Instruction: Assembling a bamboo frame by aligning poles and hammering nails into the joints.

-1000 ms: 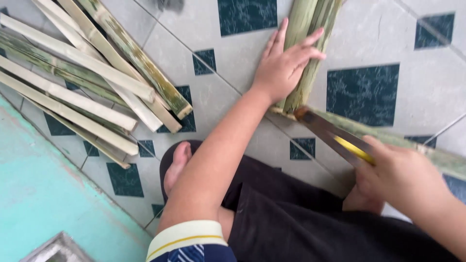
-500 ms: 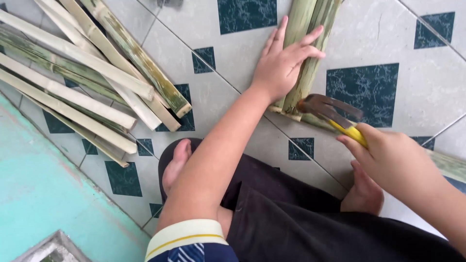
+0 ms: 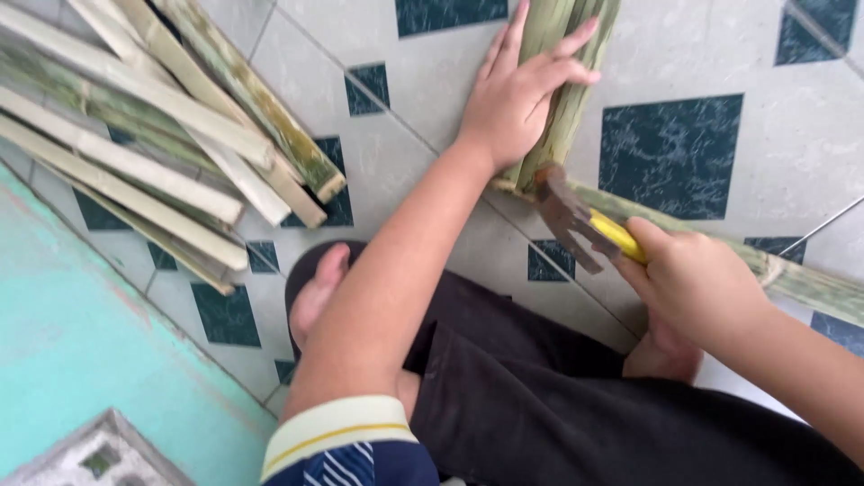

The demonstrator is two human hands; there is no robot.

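On grey floor tiles with dark green squares (image 3: 684, 153), left hand (image 3: 517, 94) lies flat, fingers spread, pressing upright green split bamboo strips (image 3: 571, 108). Right hand (image 3: 697, 283) has fingers closed round yellow-handled rusty claw hammer (image 3: 576, 216), head just beside strip ends. Pile of pale split bamboo slats (image 3: 153, 135) lies well apart, left.

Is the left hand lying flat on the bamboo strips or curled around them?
Flat. The left hand lies palm down on the bamboo strips, its fingers spread across their tops, not wrapped underneath.
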